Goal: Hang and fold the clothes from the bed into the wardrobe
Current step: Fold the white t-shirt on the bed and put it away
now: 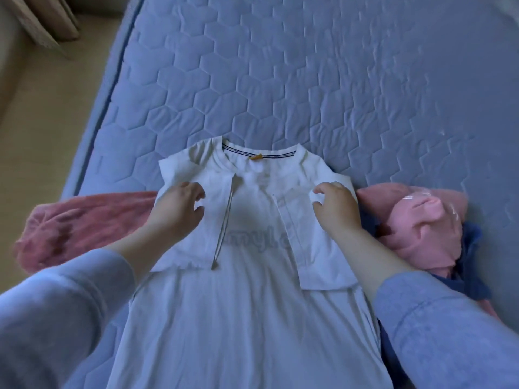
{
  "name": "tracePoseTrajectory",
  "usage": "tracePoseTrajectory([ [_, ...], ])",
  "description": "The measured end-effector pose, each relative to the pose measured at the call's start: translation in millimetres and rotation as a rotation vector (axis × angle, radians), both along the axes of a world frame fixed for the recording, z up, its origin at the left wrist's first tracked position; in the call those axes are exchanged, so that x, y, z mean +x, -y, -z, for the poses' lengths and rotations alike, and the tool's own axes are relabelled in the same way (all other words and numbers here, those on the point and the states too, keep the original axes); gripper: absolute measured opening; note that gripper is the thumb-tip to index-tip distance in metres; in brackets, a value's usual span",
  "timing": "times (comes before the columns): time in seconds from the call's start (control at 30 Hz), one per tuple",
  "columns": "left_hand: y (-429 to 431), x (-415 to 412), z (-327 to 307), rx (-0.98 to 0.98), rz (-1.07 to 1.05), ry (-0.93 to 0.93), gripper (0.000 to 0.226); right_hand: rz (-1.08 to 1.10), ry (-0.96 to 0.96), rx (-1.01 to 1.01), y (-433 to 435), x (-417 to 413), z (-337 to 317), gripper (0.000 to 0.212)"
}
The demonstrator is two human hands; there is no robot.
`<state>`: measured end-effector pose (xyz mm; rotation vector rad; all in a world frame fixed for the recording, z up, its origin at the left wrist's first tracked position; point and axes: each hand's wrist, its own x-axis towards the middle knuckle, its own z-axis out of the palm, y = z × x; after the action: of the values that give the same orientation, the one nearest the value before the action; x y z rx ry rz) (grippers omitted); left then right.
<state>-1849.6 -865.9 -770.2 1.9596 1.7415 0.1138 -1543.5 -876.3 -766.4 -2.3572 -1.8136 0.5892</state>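
white t-shirt point(241, 318) lies flat on the blue quilted bed point(309, 80), collar away from the person, both sleeves folded in over the chest. left hand point(177, 206) sits on the left folded sleeve, fingers curled; whether it grips cloth, cannot tell. right hand point(334, 206) pinches the right sleeve's edge. pink towel-like cloth point(84, 220) lies just left of the shirt, pink garment point(415, 228) just right.

We cannot read the grey lettering point(257, 242) on the white T-shirt point(247, 318): its folded-in sleeves point(317, 248) cover both ends. The hem runs off the near edge. The yellow neck tag point(255, 157) is too small to read. At right, a dark blue garment point(474, 279) lies mostly hidden under a pink garment point(421, 228).
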Motion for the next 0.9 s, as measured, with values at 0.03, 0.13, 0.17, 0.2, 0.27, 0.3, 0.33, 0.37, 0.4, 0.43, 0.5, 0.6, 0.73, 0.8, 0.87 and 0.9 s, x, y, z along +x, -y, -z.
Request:
tracePoseTrajectory([
  [0.03,-10,-2,4,0.004,-0.002,-0.007,0.028,-0.016,0.036,-0.004,-9,3,3,0.034],
  [0.13,-36,-5,18,-0.007,-0.027,-0.058,0.038,-0.049,0.100,-0.038,-31,8,11,0.041],
  [0.17,-44,-6,22,-0.006,-0.036,-0.076,0.039,-0.065,0.118,-0.054,-37,10,14,0.044],
  [0.2,-51,-6,27,-0.007,-0.038,-0.094,0.040,-0.089,0.141,-0.079,-43,12,17,0.047],
  [0.27,-65,-8,36,-0.012,-0.034,-0.134,0.041,-0.131,0.178,-0.137,-51,15,23,0.055],
  [0.3,-71,-9,39,0.005,-0.042,-0.147,0.043,-0.136,0.175,-0.150,-54,16,27,0.061],
  [0.33,-78,-12,42,0.036,-0.056,-0.159,0.046,-0.128,0.159,-0.153,-57,18,30,0.068],
  [0.37,-84,-14,45,0.064,-0.071,-0.174,0.052,-0.119,0.142,-0.144,-58,19,34,0.075],
  [0.4,-89,-17,47,0.072,-0.083,-0.194,0.058,-0.120,0.140,-0.125,-59,21,38,0.082],
  [0.43,-95,-19,49,0.057,-0.091,-0.211,0.066,-0.128,0.152,-0.106,-59,23,42,0.089],
  [0.5,-102,-21,53,-0.021,-0.084,-0.248,0.076,-0.109,0.172,-0.124,-62,27,48,0.105],
  [0.6,-107,-19,57,-0.063,-0.057,-0.304,0.076,-0.031,0.227,-0.231,-68,30,50,0.120],
  [0.73,-107,-19,51,0.053,-0.062,-0.302,0.038,-0.105,0.371,-0.187,-70,30,44,0.083],
  [0.8,-106,-20,44,0.055,-0.065,-0.264,0.027,-0.127,0.310,-0.189,-72,33,38,0.051],
  [0.87,-105,-22,37,0.062,-0.062,-0.250,0.017,-0.102,0.250,-0.206,-72,36,31,0.040],
  [0.9,-105,-24,33,0.074,-0.056,-0.251,0.017,-0.094,0.251,-0.216,-72,37,28,0.045],
])
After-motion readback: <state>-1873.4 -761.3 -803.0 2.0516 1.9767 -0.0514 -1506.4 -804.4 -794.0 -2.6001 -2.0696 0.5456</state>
